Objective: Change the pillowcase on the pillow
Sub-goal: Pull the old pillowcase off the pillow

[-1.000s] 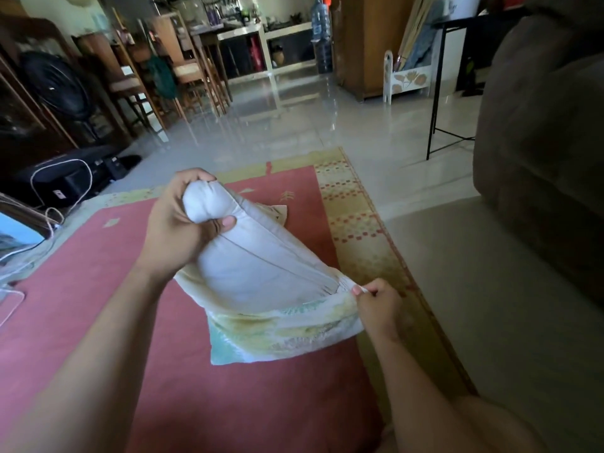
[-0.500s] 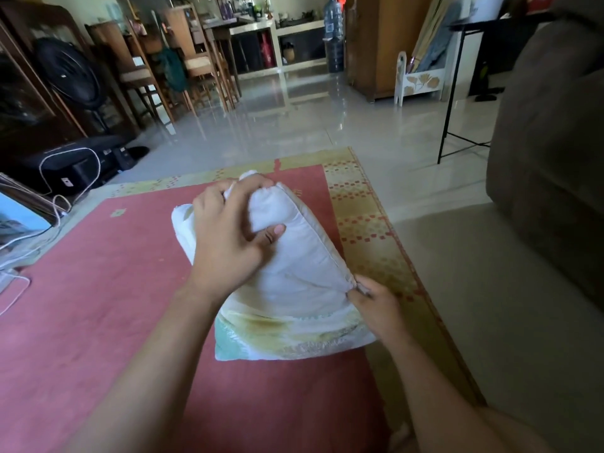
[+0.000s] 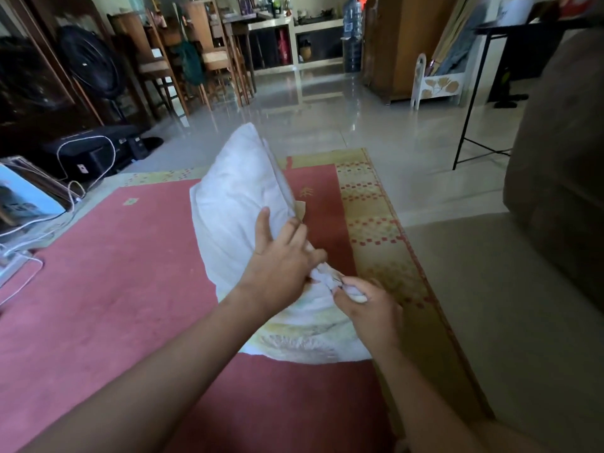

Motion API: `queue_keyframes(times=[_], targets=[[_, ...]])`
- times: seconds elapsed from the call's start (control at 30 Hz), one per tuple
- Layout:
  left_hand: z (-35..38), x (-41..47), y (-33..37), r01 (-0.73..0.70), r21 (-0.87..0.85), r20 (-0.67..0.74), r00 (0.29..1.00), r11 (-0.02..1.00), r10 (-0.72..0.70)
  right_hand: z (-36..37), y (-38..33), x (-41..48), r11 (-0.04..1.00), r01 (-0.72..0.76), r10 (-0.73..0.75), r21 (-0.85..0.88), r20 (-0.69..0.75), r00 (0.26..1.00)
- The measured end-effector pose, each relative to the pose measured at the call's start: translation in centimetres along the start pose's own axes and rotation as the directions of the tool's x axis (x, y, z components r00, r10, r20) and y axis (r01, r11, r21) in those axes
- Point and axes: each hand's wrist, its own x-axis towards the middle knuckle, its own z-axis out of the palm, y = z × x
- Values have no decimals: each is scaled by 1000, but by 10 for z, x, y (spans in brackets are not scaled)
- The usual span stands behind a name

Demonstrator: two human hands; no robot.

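A white pillow [image 3: 233, 194] stands tilted on the red rug, its far corner pointing up. A pale yellow-green patterned pillowcase [image 3: 304, 341] is bunched around its near end. My left hand [image 3: 281, 259] lies on the pillow's right side with the fingers spread and reaching to the bunched edge. My right hand [image 3: 366, 305] pinches a gathered bit of white fabric at the pillow's near right corner. Both forearms come in from the bottom of the view.
The red rug [image 3: 108, 289] has a yellow patterned border [image 3: 376, 230]. A brown sofa [image 3: 562, 158] rises at the right. Cables and a black device [image 3: 91, 152] lie at the left. Chairs [image 3: 202, 60] and a black metal table leg [image 3: 470, 103] stand further back on the tiled floor.
The pillow has swung upright, its far corner now higher. My left hand slid from the pillow's top down to its right side near my right hand, which still pinches the corner.
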Motion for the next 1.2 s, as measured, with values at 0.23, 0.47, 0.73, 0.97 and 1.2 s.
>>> queue_keyframes(times=[0.23, 0.47, 0.73, 0.97, 1.2], targets=[[9, -10, -31, 184, -25, -27, 982, 983, -185, 7, 2, -4, 935, 286, -296, -209, -16, 955], [29, -17, -61, 346, -46, 72, 937, 937, -342, 11, -7, -7, 823, 438, -433, -361, 100, 896], [26, -19, -56, 298, -103, -8, 954, 949, -301, -4, -7, -11, 871, 351, -371, -344, 8, 929], [9, -29, -1, 53, -211, -146, 986, 976, -85, 0, -26, -12, 927, 375, -362, -21, 211, 908], [-25, -9, -32, 83, -768, -266, 860, 635, -435, 10, -3, -4, 971, 146, -190, 188, 241, 952]])
